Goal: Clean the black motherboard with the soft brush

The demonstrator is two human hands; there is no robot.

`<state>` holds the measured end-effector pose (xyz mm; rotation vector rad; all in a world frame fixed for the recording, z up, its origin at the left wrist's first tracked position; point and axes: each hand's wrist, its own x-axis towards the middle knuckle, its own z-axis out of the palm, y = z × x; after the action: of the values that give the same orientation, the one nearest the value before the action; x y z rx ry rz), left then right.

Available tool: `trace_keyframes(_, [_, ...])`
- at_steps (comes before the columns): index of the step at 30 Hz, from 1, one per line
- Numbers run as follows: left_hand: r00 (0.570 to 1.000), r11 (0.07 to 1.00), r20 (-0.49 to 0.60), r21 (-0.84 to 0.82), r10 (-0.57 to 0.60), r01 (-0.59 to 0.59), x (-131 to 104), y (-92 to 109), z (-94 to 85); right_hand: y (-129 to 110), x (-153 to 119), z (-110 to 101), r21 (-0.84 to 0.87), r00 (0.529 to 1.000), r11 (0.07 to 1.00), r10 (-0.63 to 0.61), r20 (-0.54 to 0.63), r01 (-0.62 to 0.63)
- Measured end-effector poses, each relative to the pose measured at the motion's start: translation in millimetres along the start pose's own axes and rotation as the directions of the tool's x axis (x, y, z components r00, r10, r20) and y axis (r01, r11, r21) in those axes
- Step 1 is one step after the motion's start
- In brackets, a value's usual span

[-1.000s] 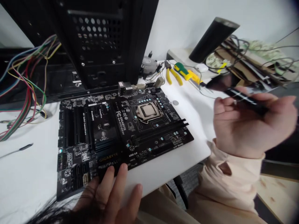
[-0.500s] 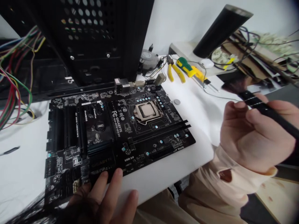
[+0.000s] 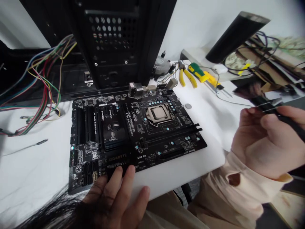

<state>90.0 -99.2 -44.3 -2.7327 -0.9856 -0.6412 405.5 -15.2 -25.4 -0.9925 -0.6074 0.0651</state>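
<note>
A black motherboard (image 3: 119, 127) marked GIGABYTE lies flat on the white table, a metal-topped processor (image 3: 159, 113) seated in its socket. At the board's near edge rests my left hand (image 3: 121, 194), fingers stretched out and fingertips touching the edge; dark hair hides part of this hand. Off to the right, above the table's side, my right hand (image 3: 267, 140) is closed around the black handle of a brush (image 3: 264, 103). The brush's dark bristles point up and left, apart from the board.
A black computer case (image 3: 111, 73) stands behind the board, with coloured wires (image 3: 47, 73) hanging at left. Near the back lie a cooler fan (image 3: 162, 65), yellow-handled pliers (image 3: 188, 78) and a green-yellow screwdriver (image 3: 197, 71). A small round disc (image 3: 188, 106) sits beside the board.
The view has shifted, so the board, case and tools appear farther right. My left hand still touches the board's edge, and the brush stays in my right hand.
</note>
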Motion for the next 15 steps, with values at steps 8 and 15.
trace_keyframes(8, [0.999,0.999,-0.045,0.029,-0.025,0.026,-1.9,4.5,2.2,0.3,-9.6,-1.7,0.045,0.978,0.990,-0.139,0.153,0.134])
trace_keyframes(15, [0.999,0.997,-0.017,0.072,0.039,-0.037,-3.9,2.1,-0.3,-66.5,-57.6,-9.0,-0.086,0.419,0.954,-0.045,0.907,0.288])
